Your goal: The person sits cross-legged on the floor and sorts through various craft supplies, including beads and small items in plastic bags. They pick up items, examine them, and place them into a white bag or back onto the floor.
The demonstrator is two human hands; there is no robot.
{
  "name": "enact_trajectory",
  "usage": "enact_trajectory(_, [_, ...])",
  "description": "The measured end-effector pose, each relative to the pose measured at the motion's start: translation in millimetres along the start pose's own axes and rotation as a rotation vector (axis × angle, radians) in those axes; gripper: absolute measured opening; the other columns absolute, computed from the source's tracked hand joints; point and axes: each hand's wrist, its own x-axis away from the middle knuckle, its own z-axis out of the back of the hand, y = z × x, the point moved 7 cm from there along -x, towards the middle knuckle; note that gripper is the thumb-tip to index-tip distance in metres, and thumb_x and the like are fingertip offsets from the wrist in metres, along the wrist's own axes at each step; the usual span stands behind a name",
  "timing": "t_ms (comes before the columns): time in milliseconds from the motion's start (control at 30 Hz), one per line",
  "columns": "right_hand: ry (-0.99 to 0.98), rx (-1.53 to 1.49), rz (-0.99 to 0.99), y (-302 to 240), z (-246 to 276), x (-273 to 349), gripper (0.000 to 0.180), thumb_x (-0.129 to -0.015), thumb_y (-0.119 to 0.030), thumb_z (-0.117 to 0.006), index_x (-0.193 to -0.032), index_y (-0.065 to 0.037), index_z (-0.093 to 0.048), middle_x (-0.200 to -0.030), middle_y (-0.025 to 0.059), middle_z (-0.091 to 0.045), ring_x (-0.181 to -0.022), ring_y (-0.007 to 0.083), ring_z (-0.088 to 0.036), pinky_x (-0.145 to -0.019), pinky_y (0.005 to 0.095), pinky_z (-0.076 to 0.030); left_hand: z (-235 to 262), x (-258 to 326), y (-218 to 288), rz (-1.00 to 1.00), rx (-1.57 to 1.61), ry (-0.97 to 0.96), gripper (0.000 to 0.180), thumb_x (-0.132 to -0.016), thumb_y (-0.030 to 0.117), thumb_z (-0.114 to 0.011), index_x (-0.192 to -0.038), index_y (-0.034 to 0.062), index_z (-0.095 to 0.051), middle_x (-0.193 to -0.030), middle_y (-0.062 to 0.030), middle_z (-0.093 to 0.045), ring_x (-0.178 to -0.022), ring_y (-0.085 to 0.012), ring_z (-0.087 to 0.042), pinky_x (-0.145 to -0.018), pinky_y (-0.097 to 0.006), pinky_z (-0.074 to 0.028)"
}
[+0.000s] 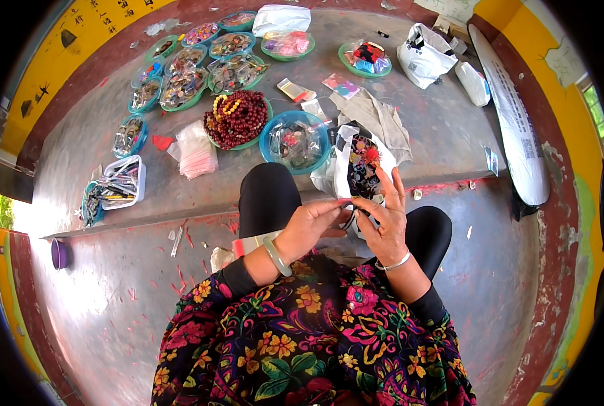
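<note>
A person in a top with bright flowers sits on a grey floor with both hands held up over the knees. The left hand point(310, 227) has a pale green bangle on its wrist, and its fingers are pinched shut on a thin red thread point(343, 201). The right hand point(385, 220) wears a silver bangle; its thumb and lower fingers grip a small dark ring point(351, 220), while its long fingers stand up straight. The two hands touch each other at the ring, right in front of the person's chest. Just behind the right hand's fingers sits a black pouch with flowers point(363, 166) inside an open white bag point(334, 172) — it is too small to tell if the fingers touch it. Beyond the knees there is a low step, and on it lie many things. A blue bowl point(295, 141) with clear packets is just past the left knee. Beside it is a green bowl heaped with dark red beads point(237, 118), with some yellow beads on top. More little round bowls of bits and beads point(183, 84) sit farther back on the left. A white tray with thin tools point(122, 183) is off to the left side — well apart from the hands. A grey cloth point(376, 118) lies behind the white bag, and another white bag point(423, 55) stands far back on the right.
</note>
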Motion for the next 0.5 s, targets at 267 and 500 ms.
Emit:
enact_trajectory(267, [-0.033, -0.029, -0.016, 0, -2, -1, 0.024, -0.062, 0.000, -0.068, -0.084, -0.008, -0.069, -0.130, 0.0154, -0.044, -0.126, 0.0392, -0.030, -0.100, 0.0431, -0.029, -1, 0, 0, -0.012, 0.004, -0.030, 0.031, -0.095, 0.012, -0.040, -0.123, 0.0064, -0.049, -0.112, -0.0063, -0.058, -0.104, -0.0163, -0.056, -0.079, -0.030, -0.051])
enact_trajectory(500, [-0.149, -0.081, -0.057, 10, -13, 0, 0.020, -0.060, -0.006, -0.071, -0.080, -0.009, -0.068, -0.129, 0.0151, -0.045, -0.126, 0.0385, -0.032, -0.099, 0.0439, -0.031, -4, 2, 5, -0.028, -0.043, -0.051, 0.031, -0.095, 0.014, -0.039, -0.124, 0.0074, -0.049, -0.113, -0.0048, -0.056, -0.103, -0.0137, -0.055, -0.082, -0.029, -0.050])
